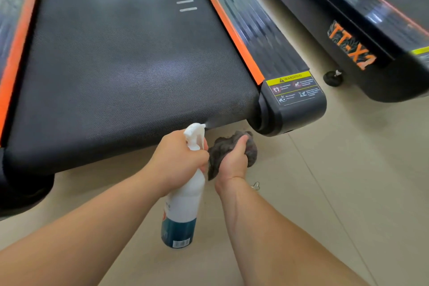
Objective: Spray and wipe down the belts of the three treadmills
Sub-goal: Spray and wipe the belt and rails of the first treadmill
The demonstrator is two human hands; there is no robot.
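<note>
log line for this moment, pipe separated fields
phase: spraying | left hand: grips spray bottle, nozzle toward belt | right hand: holds grey cloth off belt | wipe: not yet

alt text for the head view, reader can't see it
The person's left hand grips a white spray bottle aimed at the near end of a black treadmill belt, faint mist at its nozzle, while the right hand holds a bunched grey cloth beside it. A second treadmill stands to the right on the beige floor.
</note>
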